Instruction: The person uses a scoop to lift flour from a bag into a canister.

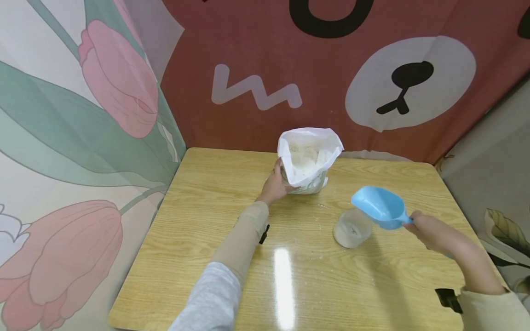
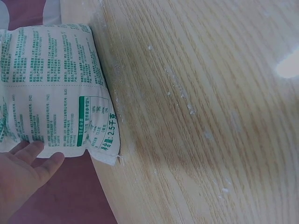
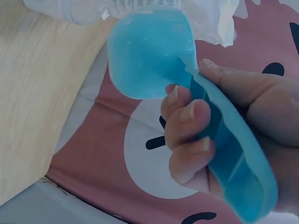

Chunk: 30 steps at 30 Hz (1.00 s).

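Note:
An open white bag of flour [image 1: 309,179] with green print stands at the back of the table, white powder showing inside its spread mouth. My left hand [image 1: 275,186] holds the bag's left side; the left wrist view shows fingertips and thumb [image 2: 50,167] against the printed bag [image 2: 51,93]. In my right hand [image 1: 434,232] is the handle of a light blue scoop [image 1: 380,206]. Fingers and thumb wrap that handle in the right wrist view. The scoop's bowl hangs above and beside a clear round container [image 1: 352,228], which has whitish walls.
Bits of white powder lie on the wooden table [image 1: 207,239] between bag and container. A printed cloth [image 1: 256,46] with a bear's face rises behind the table edge, and a tulip-patterned cloth [image 1: 120,78] hangs on the left.

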Available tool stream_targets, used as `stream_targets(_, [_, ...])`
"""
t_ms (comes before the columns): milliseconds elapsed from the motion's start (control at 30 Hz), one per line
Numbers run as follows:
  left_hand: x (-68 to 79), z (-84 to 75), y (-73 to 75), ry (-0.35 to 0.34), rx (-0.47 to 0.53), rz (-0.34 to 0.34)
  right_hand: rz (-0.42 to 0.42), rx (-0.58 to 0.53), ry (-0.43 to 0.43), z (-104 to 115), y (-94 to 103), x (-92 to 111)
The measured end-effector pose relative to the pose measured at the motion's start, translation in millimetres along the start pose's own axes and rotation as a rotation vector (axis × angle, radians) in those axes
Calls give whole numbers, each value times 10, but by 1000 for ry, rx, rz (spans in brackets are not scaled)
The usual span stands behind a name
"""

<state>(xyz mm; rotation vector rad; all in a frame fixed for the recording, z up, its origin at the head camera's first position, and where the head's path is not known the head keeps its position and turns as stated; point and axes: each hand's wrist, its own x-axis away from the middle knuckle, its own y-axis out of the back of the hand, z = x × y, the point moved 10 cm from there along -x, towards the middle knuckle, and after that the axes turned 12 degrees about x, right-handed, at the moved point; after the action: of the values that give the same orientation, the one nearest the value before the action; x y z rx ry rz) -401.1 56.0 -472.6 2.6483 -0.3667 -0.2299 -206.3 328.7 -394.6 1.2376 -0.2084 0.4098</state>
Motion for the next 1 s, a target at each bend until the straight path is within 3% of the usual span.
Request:
stream_targets(233, [-10, 9, -1, -4, -13, -4, -123, 90, 33, 58, 190, 13])
stream_targets(433, [-20, 16, -9, -2, -9, -2, -153, 82, 23, 100, 305, 50])
stream_targets(733, [-30, 18, -5, -13, -26, -11, -271, 100, 27, 263, 590, 74])
stream_targets(1000, [-22, 24, -6, -4, -6, -4, -348, 97, 37, 442, 719, 53])
